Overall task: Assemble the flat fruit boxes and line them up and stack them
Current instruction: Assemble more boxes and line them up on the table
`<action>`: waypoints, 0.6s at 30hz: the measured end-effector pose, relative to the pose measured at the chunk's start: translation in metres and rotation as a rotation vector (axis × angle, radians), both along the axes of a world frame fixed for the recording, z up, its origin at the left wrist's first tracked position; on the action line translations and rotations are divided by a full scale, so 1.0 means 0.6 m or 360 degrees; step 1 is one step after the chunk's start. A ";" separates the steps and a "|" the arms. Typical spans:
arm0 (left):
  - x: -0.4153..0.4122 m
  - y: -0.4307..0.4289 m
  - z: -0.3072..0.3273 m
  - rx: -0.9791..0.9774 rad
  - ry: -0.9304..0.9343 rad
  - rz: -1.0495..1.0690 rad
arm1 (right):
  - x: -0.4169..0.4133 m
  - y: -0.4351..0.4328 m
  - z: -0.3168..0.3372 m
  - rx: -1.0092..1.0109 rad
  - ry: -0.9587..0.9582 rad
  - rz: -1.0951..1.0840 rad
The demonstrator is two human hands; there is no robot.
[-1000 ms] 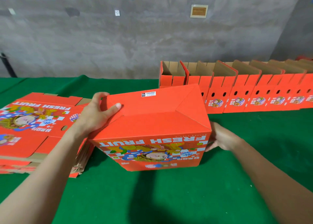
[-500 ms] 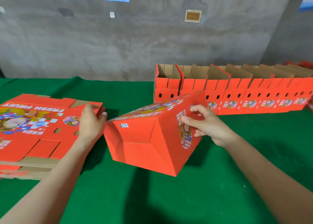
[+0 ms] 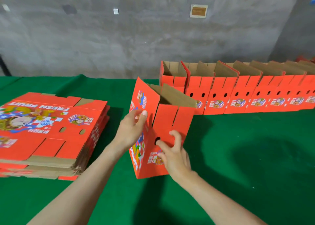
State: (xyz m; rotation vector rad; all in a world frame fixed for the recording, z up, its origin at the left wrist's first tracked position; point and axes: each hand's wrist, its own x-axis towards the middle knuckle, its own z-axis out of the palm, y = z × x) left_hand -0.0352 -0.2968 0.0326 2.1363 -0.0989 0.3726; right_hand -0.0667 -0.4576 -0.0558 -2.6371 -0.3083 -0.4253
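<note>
On the bench (image 3: 242, 165), an upright box (image 3: 167, 120) stands open-topped; left hand (image 3: 130, 132) lies flat against its side, right hand (image 3: 173, 158), spread open, presses its front.

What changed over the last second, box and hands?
The box was flipped: bottom-up a second ago, tipped on its side half a second ago, now upright with its open top up. The left hand shifted from the bottom flap to the printed side; the right hand came round onto the end face by the hole. The flat stack and the row of finished boxes stayed put.
</note>
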 end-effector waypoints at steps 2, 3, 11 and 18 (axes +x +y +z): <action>0.003 0.003 -0.001 -0.0061 0.0040 -0.0010 | 0.001 0.007 -0.017 -0.0036 -0.0099 0.0027; 0.006 0.006 0.002 -0.0092 0.0051 -0.0015 | 0.000 0.012 -0.018 0.0060 -0.0103 0.0098; 0.043 0.041 -0.001 -0.0074 0.0268 0.0028 | 0.004 0.020 -0.049 -0.0217 -0.0003 0.0194; 0.073 0.068 -0.021 0.0061 0.0118 -0.0020 | 0.044 0.070 -0.072 -0.0484 0.0153 0.0040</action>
